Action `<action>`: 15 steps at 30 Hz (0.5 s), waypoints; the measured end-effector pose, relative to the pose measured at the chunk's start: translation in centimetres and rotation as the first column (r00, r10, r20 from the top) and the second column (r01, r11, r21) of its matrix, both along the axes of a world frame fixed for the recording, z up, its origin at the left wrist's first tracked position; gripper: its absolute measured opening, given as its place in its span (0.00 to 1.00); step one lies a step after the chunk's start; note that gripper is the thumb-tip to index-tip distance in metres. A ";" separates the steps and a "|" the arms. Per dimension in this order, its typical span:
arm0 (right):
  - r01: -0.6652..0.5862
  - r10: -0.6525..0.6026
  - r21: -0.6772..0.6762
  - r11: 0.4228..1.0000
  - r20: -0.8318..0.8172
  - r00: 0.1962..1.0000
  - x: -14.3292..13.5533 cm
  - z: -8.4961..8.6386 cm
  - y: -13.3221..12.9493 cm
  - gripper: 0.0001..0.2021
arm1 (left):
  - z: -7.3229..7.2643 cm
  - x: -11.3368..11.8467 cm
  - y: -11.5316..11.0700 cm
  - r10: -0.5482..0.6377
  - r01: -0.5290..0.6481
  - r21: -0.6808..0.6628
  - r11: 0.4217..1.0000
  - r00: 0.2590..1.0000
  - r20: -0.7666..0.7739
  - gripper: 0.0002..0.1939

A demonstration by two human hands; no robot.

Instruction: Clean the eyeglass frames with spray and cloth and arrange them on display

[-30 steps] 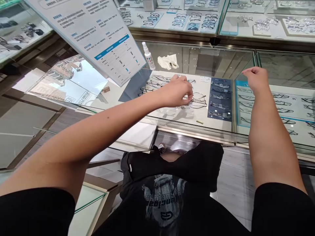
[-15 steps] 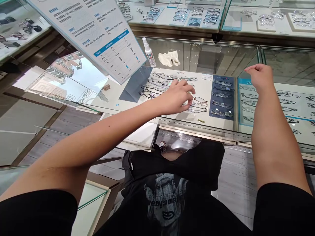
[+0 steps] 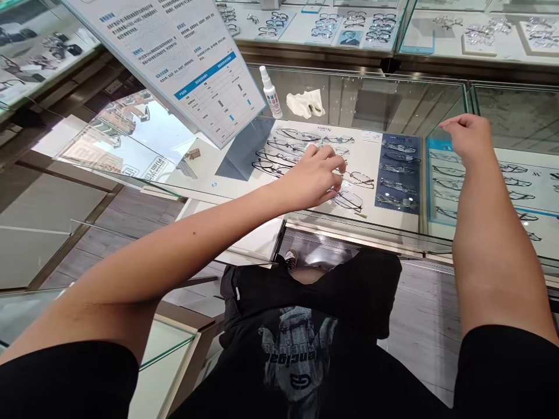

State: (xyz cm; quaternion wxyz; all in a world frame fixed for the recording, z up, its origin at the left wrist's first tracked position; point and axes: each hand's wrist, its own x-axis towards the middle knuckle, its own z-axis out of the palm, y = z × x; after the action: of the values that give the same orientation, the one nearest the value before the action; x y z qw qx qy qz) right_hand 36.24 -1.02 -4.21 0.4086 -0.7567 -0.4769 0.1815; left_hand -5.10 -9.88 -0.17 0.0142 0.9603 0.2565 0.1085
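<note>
My left hand (image 3: 318, 174) reaches over the glass counter with bent fingers, thumb and fingertips at a pair of thin-framed eyeglasses (image 3: 349, 201), which tilts toward the front. Its grip on the frame is partly hidden by the hand. Just beyond lies a brown-rimmed pair of glasses (image 3: 362, 179). More dark-framed glasses (image 3: 268, 166) lie left of the hand, some covered by it. My right hand (image 3: 471, 135) is raised above the counter on the right, thumb and fingers pressed together, and nothing shows in them.
A spray bottle (image 3: 272, 96) and a crumpled white cloth (image 3: 305, 105) are at the back. A large printed board (image 3: 183, 70) leans at left. Glasses lie on a dark blue panel (image 3: 379, 201) at right. A small yellow-green strip (image 3: 360, 215) is near the front edge.
The thin-framed eyeglasses at my left hand have shifted toward the front and turned, apart from the brown-rimmed pair. The view has swung slightly; my right hand keeps its pose.
</note>
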 end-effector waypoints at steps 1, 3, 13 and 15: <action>0.001 -0.001 0.003 1.000 -0.002 1.000 0.0 0.0 0.0 0.07 | -0.1 -0.1 0.0 0.007 -0.007 0.000 1.000 1.000 -0.003 0.12; -0.004 0.005 0.026 1.000 -0.016 1.000 0.3 -0.2 0.2 0.07 | -0.3 -0.2 -0.1 0.023 -0.023 -0.005 1.000 1.000 -0.003 0.12; 0.017 -0.013 0.139 0.990 -0.026 1.000 2.3 -1.3 1.7 0.15 | 1.4 -2.5 -5.6 0.004 0.004 -0.121 0.993 0.998 0.066 0.09; -0.017 0.015 0.130 0.991 0.019 1.000 2.3 -1.3 1.5 0.16 | 1.3 -4.2 -7.0 -0.075 0.078 -0.379 0.922 0.997 0.022 0.13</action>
State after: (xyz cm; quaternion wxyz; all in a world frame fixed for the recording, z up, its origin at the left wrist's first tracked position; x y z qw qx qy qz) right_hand 38.57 0.43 -5.47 0.4514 -0.7262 -0.4973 0.1466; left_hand -9.26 -16.91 1.08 0.2049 0.9483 0.2348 0.0595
